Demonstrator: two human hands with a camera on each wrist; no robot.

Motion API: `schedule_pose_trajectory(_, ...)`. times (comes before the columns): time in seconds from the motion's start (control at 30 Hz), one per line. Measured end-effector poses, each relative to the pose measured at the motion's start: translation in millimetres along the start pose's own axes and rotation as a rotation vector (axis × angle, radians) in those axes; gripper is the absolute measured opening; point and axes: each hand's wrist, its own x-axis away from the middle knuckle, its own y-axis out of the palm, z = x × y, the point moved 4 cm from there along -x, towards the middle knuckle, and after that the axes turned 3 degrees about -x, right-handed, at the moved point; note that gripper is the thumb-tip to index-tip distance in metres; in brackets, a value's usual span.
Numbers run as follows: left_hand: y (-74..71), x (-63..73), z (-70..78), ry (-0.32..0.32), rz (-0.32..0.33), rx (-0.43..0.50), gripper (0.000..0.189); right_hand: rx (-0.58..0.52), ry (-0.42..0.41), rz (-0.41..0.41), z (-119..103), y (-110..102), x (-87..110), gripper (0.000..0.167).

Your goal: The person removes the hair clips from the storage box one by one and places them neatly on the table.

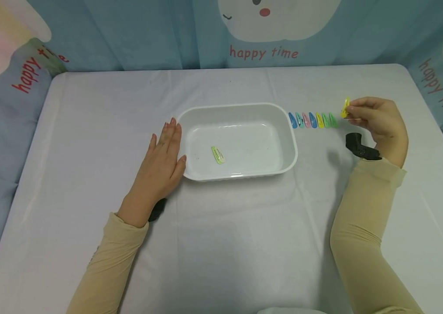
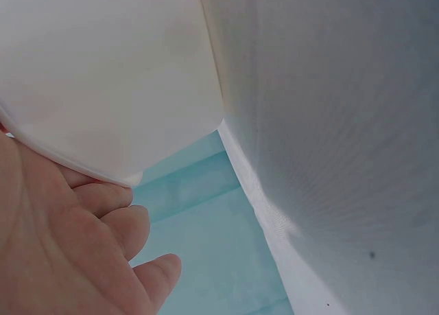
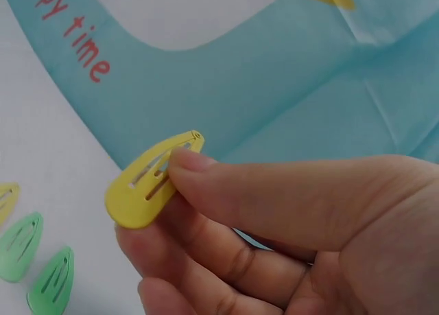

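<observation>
Between thumb and fingers my right hand [image 1: 380,120] pinches a yellow snap hair clip [image 3: 140,191], held near the right end of a row of hair clips. That row of blue, pink, yellow and green clips, ending in a green clip [image 1: 333,120], lies on the table to the right of a white rectangular basin [image 1: 241,176]. My left hand [image 1: 160,159] rests against the basin's left rim with its fingers extended. In the left wrist view the fingers touch the rim from outside. One pale yellow-green hair clip [image 1: 218,155] lies inside the basin.
A white cloth [image 1: 229,244] covers the table. Light blue curtains [image 1: 146,35] with cartoon prints and red lettering hang along the back and both sides. A black wrist device [image 1: 360,147] sits on my right wrist.
</observation>
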Motion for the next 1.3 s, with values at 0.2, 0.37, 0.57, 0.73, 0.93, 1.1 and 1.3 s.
schedule_pose_trajectory(0.2,0.4,-0.2,-0.4,0.004,0.005,-0.004,0.062,-0.021,0.036,0.058,5,-6,-2.5,0.007)
schedule_pose_trajectory(0.37,0.5,0.1,-0.6,0.003,0.009,-0.002,0.062,-0.049,0.056,0.073,8,-7,-4.6,0.004)
schedule_pose_trajectory(0.57,0.3,-0.1,-0.4,0.003,0.012,0.004,0.062,0.057,0.058,0.110,13,-9,-7.6,0.007)
schedule_pose_trajectory(0.73,1.1,-0.3,-0.5,0.005,0.013,0.005,0.062,0.249,0.096,0.175,17,-10,-10.4,0.011)
schedule_pose_trajectory(0.93,1.0,-0.8,-0.2,0.008,0.018,0.007,0.062,0.348,0.121,0.197,20,-10,-12.3,0.015)
schedule_pose_trajectory(1.1,0.7,-0.7,0.0,0.005,0.009,0.009,0.062,0.380,0.140,0.193,22,-10,-14.1,0.016)
schedule_pose_trajectory(1.3,1.3,-0.3,-0.1,0.003,0.005,0.011,0.062,0.428,0.154,0.212,24,-9,-14.8,0.017)
